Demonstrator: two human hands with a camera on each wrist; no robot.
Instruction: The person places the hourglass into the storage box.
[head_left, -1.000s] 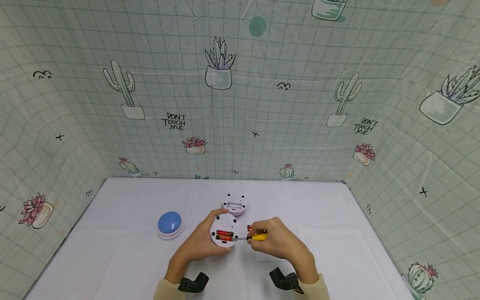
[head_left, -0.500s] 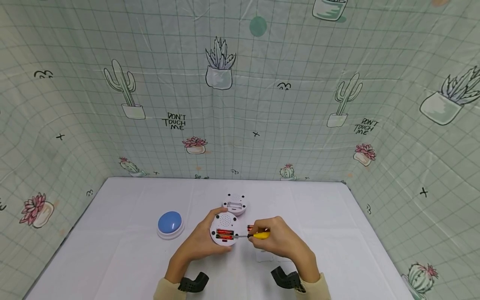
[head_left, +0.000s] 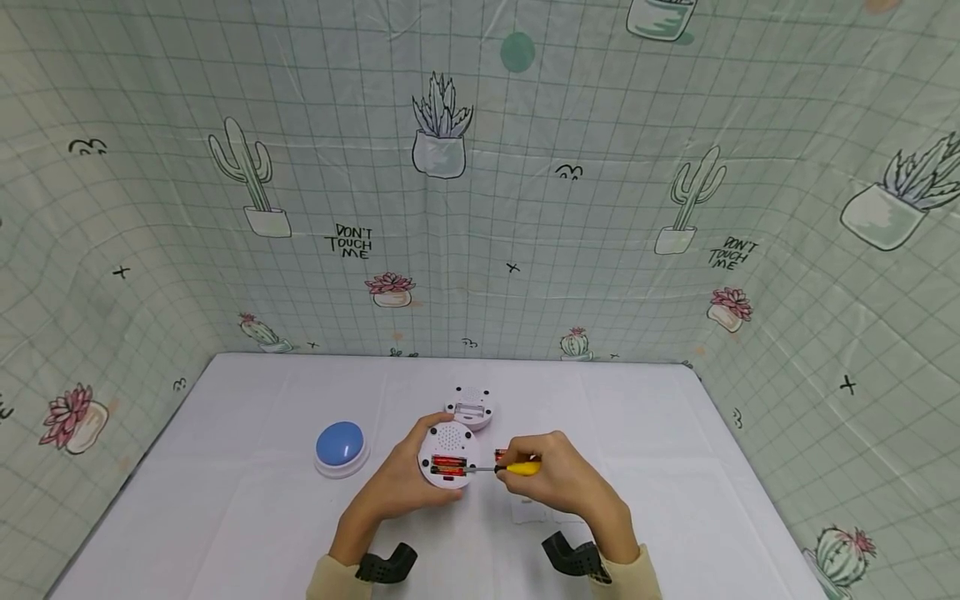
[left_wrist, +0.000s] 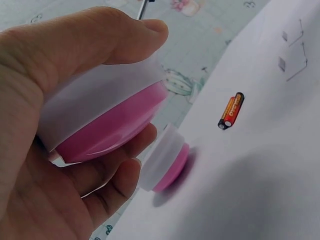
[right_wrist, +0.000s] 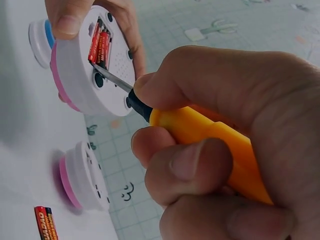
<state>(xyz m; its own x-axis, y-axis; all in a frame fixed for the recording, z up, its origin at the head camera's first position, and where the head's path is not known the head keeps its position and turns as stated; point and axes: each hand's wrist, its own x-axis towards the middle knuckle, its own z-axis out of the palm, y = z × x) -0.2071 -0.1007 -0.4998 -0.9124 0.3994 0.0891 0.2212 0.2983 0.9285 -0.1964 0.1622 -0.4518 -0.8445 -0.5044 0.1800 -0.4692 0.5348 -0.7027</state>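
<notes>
My left hand (head_left: 405, 477) grips a round push button (head_left: 452, 438) by its edge, white underside turned up. The pink dome (left_wrist: 115, 127) of this button faces down in the left wrist view. Two red batteries (right_wrist: 101, 48) lie side by side in its uncovered battery compartment. In my right hand (head_left: 553, 473) is a screwdriver (right_wrist: 195, 131), its yellow handle held between thumb and fingers. The metal shaft (right_wrist: 114, 79) reaches across the white base, and its tip is right at the end of one battery. Part of the handle is hidden by the fingers.
Another pink-and-white button (head_left: 470, 412) lies upside down just behind, its battery slot uncovered. Loose batteries (left_wrist: 231, 111) lie on the white table (head_left: 247, 517), partly behind my right hand. A blue button (head_left: 339, 445) sits at left; small white pieces (head_left: 529, 510) lie near my right wrist.
The held button and the screwdriver have shifted up very slightly in the head view. Both hands keep their grip, and the tip stays at the battery's end.
</notes>
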